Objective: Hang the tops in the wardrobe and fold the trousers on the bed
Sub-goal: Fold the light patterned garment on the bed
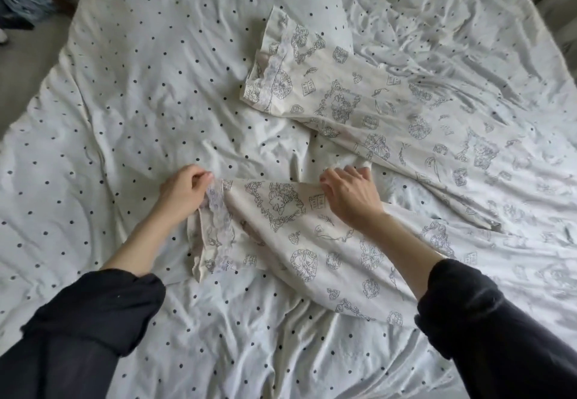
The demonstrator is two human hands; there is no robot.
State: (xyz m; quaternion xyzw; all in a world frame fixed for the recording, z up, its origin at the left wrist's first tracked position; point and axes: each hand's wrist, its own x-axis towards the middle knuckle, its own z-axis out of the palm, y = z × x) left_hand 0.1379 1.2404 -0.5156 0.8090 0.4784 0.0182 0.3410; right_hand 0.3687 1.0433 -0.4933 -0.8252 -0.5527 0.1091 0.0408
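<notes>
Bed (131, 92) w/ white dotted cover, rumpled. Left hand (182, 194) pinches the lace hem (218, 220) of the near leg of the printed cream trousers (312, 242), fingers curled on the cloth. Right hand (349, 195) just beside it, fingers curled, gripping the same leg's upper edge. Other leg (359, 99) lies flat further up the bed, angled left; both legs run off to the right. Dark sleeves pushed up on both arms.

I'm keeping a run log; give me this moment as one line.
step: fold trousers | left hand: pinches near leg's lace hem | right hand: grips same leg's edge | trousers: spread unfolded on bed
</notes>
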